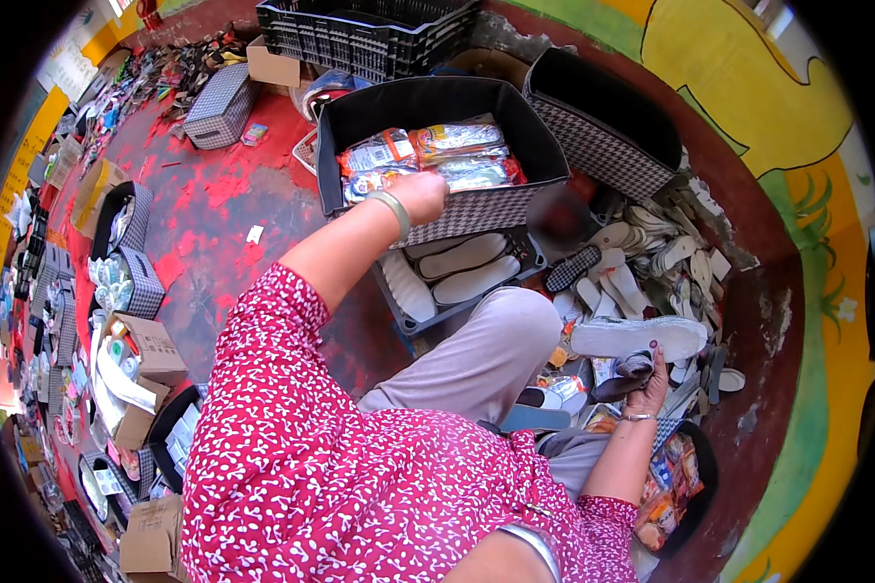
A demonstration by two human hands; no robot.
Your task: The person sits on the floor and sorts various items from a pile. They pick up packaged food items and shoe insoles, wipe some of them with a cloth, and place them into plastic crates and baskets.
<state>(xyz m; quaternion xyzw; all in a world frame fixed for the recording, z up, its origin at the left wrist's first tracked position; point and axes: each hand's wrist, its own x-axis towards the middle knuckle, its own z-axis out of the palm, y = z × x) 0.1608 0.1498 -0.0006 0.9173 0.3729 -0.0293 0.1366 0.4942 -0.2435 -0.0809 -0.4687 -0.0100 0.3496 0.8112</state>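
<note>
left hand (420, 197) is out over the black fabric bin (544, 155) right now, hovering at its near wall, just above the plastic-wrapped insole packets (428, 155) stacked inside. the fist looks curled, knuckles up, but whether the fingers have a packet pinched or nothing at all, i cannot tell from this angle. a metal bangle (395, 212) sits on that wrist.

over on the other side, the right hand (648, 389) is low beside the knee, fingers closed up around the heel end of a white insole (637, 337). the insole lies flat and sideways above the palm, toe end pointing away to the person's right, over the loose heap of insoles (642, 257) on the red floor (214, 209).

my read: this is the packing step, one piece going toward the bin while the next is already picked from the heap. the next move seems to call for freeing the left hand over the packets, then carrying the white insole across the lap without snagging the black tray of insoles (457, 272) that sits just below the bin.
</note>
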